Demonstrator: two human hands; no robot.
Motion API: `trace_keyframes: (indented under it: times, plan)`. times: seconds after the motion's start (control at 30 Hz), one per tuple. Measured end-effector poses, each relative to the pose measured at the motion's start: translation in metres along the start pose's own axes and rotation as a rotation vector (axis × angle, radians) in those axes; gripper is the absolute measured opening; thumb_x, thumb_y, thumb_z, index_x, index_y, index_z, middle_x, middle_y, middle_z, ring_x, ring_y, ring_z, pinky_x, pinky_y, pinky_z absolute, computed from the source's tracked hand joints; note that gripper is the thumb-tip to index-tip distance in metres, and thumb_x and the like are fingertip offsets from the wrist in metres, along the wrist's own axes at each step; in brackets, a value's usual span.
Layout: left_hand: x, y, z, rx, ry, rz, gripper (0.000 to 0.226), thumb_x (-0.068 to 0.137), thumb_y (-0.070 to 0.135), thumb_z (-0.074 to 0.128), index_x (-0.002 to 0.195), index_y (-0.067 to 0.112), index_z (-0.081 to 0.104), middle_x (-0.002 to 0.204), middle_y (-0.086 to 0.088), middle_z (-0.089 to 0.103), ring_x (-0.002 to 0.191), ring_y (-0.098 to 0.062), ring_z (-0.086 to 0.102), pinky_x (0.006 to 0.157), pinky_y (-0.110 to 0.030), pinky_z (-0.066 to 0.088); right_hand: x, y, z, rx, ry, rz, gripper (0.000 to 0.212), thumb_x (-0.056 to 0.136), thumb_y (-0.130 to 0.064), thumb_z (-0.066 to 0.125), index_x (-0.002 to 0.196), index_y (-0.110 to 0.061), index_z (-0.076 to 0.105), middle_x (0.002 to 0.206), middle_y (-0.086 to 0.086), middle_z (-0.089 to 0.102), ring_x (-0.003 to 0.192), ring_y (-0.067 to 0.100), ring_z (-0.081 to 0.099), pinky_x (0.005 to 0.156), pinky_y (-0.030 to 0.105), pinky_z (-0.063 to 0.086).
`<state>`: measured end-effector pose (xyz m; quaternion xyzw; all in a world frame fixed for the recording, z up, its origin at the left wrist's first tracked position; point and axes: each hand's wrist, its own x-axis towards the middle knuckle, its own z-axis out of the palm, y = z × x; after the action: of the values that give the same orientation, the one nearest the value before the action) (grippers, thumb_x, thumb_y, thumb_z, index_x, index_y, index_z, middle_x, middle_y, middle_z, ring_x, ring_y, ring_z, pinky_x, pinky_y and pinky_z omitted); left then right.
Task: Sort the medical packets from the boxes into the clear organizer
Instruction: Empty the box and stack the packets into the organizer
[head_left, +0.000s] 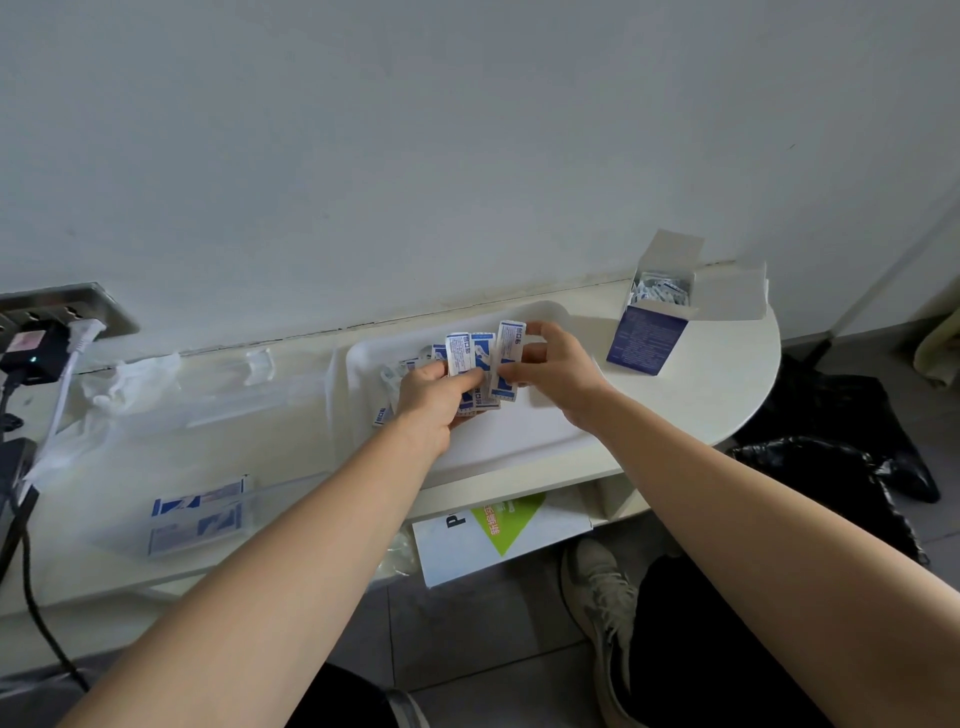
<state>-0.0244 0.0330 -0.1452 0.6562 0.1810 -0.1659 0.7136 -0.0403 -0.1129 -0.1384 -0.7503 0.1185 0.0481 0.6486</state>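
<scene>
Room: plain white wall behind a white shelf (691, 410) with a rounded right end; grey tiled floor below.
Wall socket (62, 312): far left, with a white plug and a black adapter showing a small green light.
Clear organizer (260, 400): lies on the left half of the shelf, see-through, with crumpled clear plastic at its far end.
Sorted packets (200, 514): two blue-and-white packets lie flat in the organizer's near-left compartment; their print is too blurred to read.
White tray (519, 441): mid-shelf, just right of the organizer; a few loose packets (387, 374) lie in its left part.
Left hand (431, 400): over the tray, fingers curled round a fan of packets (470, 364), gripping them upright.
Packet print: white with blue blocks and blue Chinese characters; the fine text is not legible.
Right hand (550, 364): just beside the left one, thumb and fingertips pinching the rightmost packet (511, 340) of the fan.
Blue-and-white box (644, 338): stands on the shelf's right end with its top flap up, filled with small white-and-blue packets (660, 291); its side panel carries small unreadable print.
White carton (737, 296): behind that box, against the wall.
Lower shelf: a white box (550, 530) with a green diamond of Chinese characters and a black "P".
Floor: a grey shoe (597, 587), and black bags (831, 467) to the right.
</scene>
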Motion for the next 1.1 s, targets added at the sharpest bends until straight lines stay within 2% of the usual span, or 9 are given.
trace_keyframes:
  times: [0.13, 0.2, 0.3, 0.47, 0.63, 0.77, 0.87, 1.0, 1.1]
  plan:
    - [-0.0025, 0.0003, 0.0042, -0.006, -0.034, -0.006, 0.021, 0.085, 0.005, 0.068, 0.106, 0.009, 0.068, 0.094, -0.012, 0.071, 0.075, -0.023, 0.067, 0.072, -0.035, 0.058, -0.0001, 0.0002, -0.0012, -0.020, 0.000, 0.009, 0.023, 0.084, -0.004, 0.070, 0.106, -0.009, 0.066, 0.090, 0.007, 0.072, 0.075, 0.012, 0.066, 0.064, 0.018, 0.050]
    - [-0.0051, 0.0025, 0.0053, -0.013, -0.055, -0.031, 0.009, 0.089, 0.005, 0.062, 0.095, 0.011, 0.066, 0.088, -0.013, 0.070, 0.071, -0.023, 0.066, 0.065, -0.033, 0.056, -0.0002, 0.0005, -0.0010, -0.001, -0.003, 0.030, 0.015, 0.084, -0.007, 0.070, 0.099, -0.008, 0.070, 0.082, 0.003, 0.070, 0.069, 0.010, 0.062, 0.061, 0.017, 0.048]
    - [-0.0060, 0.0037, 0.0058, -0.007, -0.072, -0.072, 0.016, 0.093, 0.006, 0.047, 0.093, 0.009, 0.063, 0.086, -0.015, 0.067, 0.067, -0.024, 0.064, 0.060, -0.031, 0.052, -0.0017, 0.0007, -0.0003, -0.059, -0.039, 0.067, 0.002, 0.084, -0.013, 0.072, 0.086, -0.012, 0.071, 0.076, 0.003, 0.068, 0.066, 0.012, 0.054, 0.063, 0.022, 0.044]
    - [-0.0025, 0.0021, 0.0062, 0.009, 0.000, -0.038, 0.013, 0.094, 0.007, 0.052, 0.086, 0.011, 0.062, 0.084, -0.012, 0.067, 0.070, -0.024, 0.063, 0.067, -0.034, 0.053, -0.0007, 0.0009, -0.0030, -0.039, 0.023, 0.070, 0.002, 0.082, -0.014, 0.073, 0.081, -0.014, 0.071, 0.076, 0.004, 0.068, 0.071, 0.015, 0.052, 0.064, 0.024, 0.044]
    - [-0.0004, 0.0015, 0.0041, -0.003, 0.018, -0.024, 0.016, 0.086, 0.010, 0.069, 0.102, 0.007, 0.069, 0.090, -0.013, 0.070, 0.071, -0.024, 0.066, 0.067, -0.033, 0.056, -0.0035, -0.0005, -0.0030, -0.017, -0.049, 0.100, 0.003, 0.083, -0.014, 0.073, 0.081, -0.013, 0.070, 0.072, 0.002, 0.065, 0.063, 0.011, 0.048, 0.063, 0.022, 0.041]
    - [-0.0047, 0.0032, 0.0063, -0.015, 0.011, -0.036, 0.011, 0.082, 0.014, 0.074, 0.091, 0.013, 0.067, 0.094, -0.014, 0.071, 0.081, -0.028, 0.068, 0.079, -0.038, 0.056, -0.0061, -0.0010, 0.0016, -0.024, -0.054, 0.069, 0.003, 0.085, -0.014, 0.071, 0.086, -0.012, 0.072, 0.069, 0.001, 0.062, 0.060, 0.009, 0.044, 0.061, 0.022, 0.038]
    - [-0.0051, 0.0051, 0.0064, -0.021, -0.009, -0.044, 0.004, 0.088, 0.015, 0.065, 0.085, 0.013, 0.065, 0.092, -0.017, 0.071, 0.078, -0.029, 0.067, 0.082, -0.042, 0.054, -0.0049, -0.0006, 0.0001, -0.031, -0.019, 0.078, 0.010, 0.084, -0.015, 0.071, 0.091, -0.008, 0.072, 0.071, 0.001, 0.062, 0.060, 0.010, 0.044, 0.062, 0.024, 0.038]
    - [-0.0027, 0.0046, 0.0055, -0.036, -0.004, -0.038, 0.015, 0.094, 0.011, 0.051, 0.083, 0.012, 0.062, 0.083, -0.014, 0.068, 0.071, -0.027, 0.064, 0.078, -0.040, 0.053, -0.0039, 0.0007, -0.0031, -0.004, -0.004, 0.098, 0.006, 0.085, -0.013, 0.070, 0.086, -0.008, 0.068, 0.070, -0.002, 0.063, 0.060, 0.009, 0.047, 0.060, 0.020, 0.042]
    - [-0.0024, 0.0030, 0.0049, -0.038, -0.025, -0.038, 0.017, 0.097, 0.013, 0.047, 0.095, 0.011, 0.064, 0.085, -0.013, 0.069, 0.071, -0.025, 0.065, 0.070, -0.035, 0.053, -0.0044, 0.0012, -0.0027, -0.007, -0.024, 0.087, 0.005, 0.086, -0.012, 0.070, 0.084, -0.010, 0.066, 0.068, -0.002, 0.061, 0.059, 0.008, 0.047, 0.061, 0.020, 0.043]
